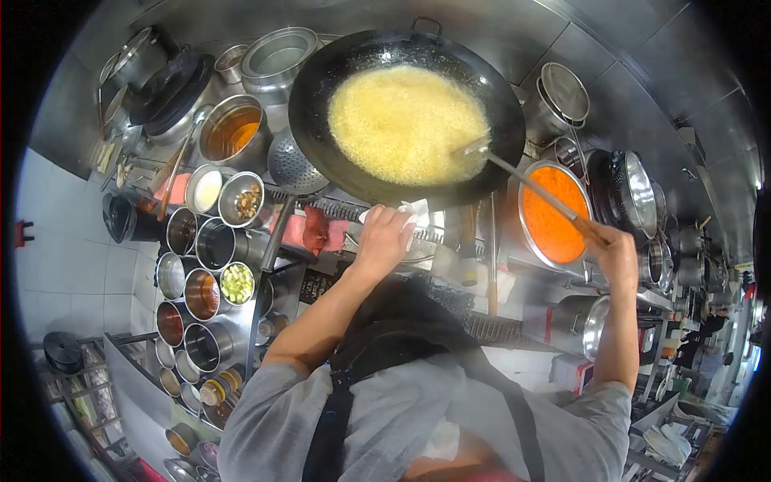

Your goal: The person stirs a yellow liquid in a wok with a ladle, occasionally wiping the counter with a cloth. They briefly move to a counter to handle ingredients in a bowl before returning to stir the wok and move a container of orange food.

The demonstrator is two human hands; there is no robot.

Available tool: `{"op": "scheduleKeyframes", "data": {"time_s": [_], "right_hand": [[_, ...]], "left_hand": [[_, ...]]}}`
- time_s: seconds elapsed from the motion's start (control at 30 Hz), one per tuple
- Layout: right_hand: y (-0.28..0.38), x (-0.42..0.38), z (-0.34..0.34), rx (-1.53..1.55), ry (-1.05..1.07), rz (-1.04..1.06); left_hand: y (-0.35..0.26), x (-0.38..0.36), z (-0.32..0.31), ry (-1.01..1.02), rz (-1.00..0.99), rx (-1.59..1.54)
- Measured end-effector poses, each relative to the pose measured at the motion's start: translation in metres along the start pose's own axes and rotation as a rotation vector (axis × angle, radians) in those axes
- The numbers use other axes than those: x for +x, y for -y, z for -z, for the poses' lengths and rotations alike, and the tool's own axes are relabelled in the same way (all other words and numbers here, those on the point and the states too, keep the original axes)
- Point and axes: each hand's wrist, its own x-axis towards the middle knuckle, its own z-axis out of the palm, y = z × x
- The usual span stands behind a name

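Lots of yellow bubbles [405, 120] fill a big black wok [309, 120].

The left hand [384, 243] is curled on a white cloth [418, 210] by the wok's near edge; the right hand [614, 255] is shut round the wooden end of a long ladle [536, 190]. An orange tub [523, 215] sits under the ladle's stick. A holey scoop [294, 163] crowds the wok's left side. The wok looks heavy, hard and hot: grab its edge with cloth. Its far loop [427, 20] looks hard to reach.
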Motion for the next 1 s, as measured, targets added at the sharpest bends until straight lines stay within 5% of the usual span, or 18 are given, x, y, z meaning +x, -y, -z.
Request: {"op": "scheduleKeyframes", "data": {"time_s": [0.23, 0.6, 1.0], "right_hand": [[0.023, 0.002, -0.085, -0.078, 0.083, 0.227], [0.053, 0.115, -0.197, 0.008, 0.011, 0.23], [0.017, 0.149, -0.125, 0.11, -0.1, 0.04]], "left_hand": [[0.001, 0.0, 0.001, 0.011, 0.015, -0.057], [0.0, -0.001, 0.001, -0.008, 0.013, -0.066], [-0.002, -0.001, 0.005, -0.003, -0.015, -0.024]]}}
